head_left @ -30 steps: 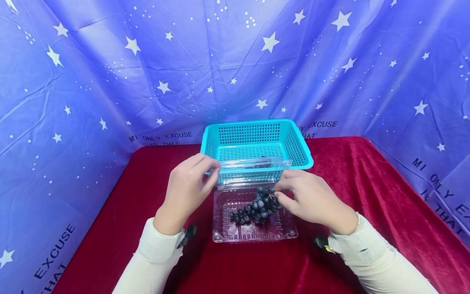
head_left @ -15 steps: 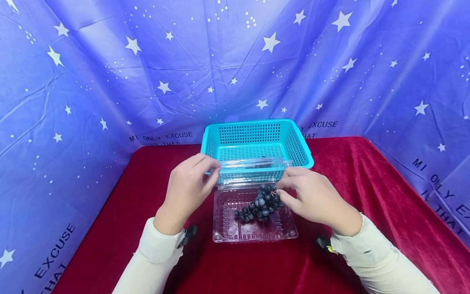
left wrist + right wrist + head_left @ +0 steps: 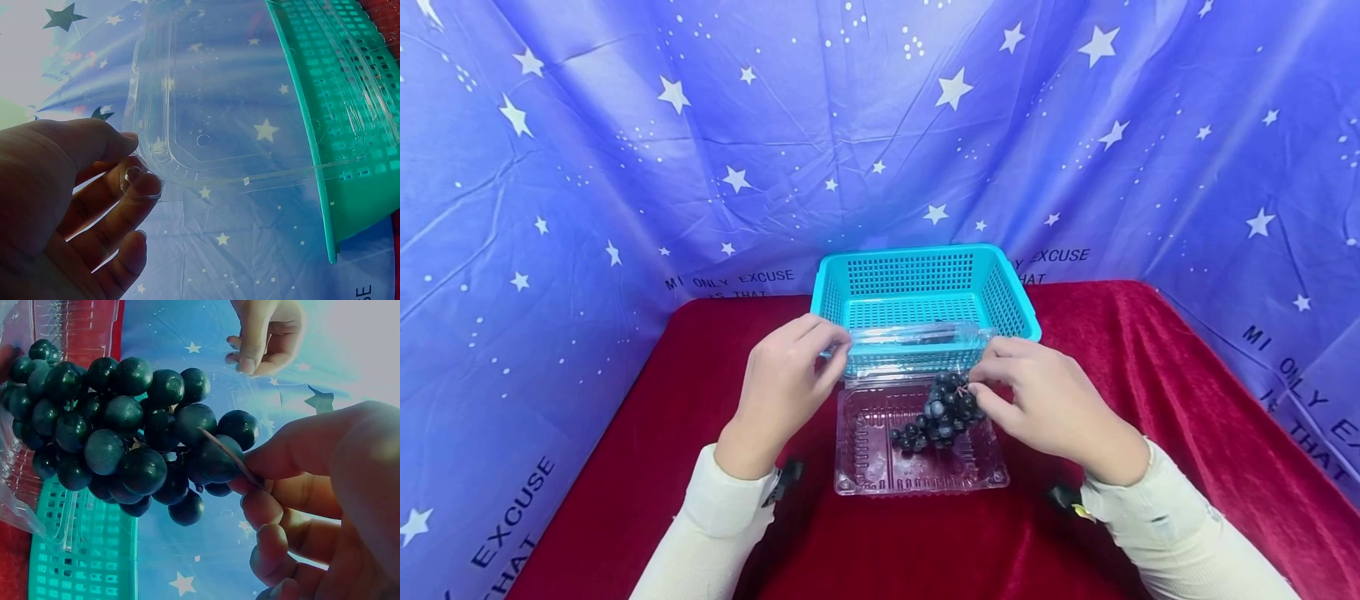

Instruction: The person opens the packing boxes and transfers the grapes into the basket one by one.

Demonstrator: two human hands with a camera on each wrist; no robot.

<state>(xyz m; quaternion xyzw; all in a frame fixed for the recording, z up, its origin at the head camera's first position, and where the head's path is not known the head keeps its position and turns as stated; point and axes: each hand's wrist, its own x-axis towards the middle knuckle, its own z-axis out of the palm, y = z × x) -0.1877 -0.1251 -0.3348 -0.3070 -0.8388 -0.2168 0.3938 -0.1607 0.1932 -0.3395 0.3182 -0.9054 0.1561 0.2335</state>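
A bunch of dark grapes (image 3: 942, 414) hangs by its stem (image 3: 226, 453) from my right hand (image 3: 1037, 398), whose thumb and fingers pinch that stem. The bunch is over the right part of a clear plastic clamshell box (image 3: 880, 479); whether its lower grapes touch the bottom I cannot tell. My left hand (image 3: 786, 387) pinches a corner of the raised transparent lid (image 3: 206, 150), thumb on one side and fingers on the other. The lid stands up at the far side of the box, in front of the turquoise basket.
Directly behind the box stands a turquoise perforated basket (image 3: 910, 283). Red velvet cloth (image 3: 715, 333) covers the table. A blue curtain with white stars (image 3: 850, 125) hangs behind and at both sides.
My right hand has shifted slightly right and away from me, drawing the grapes the same way across the box. The left hand and the lid have stayed put.
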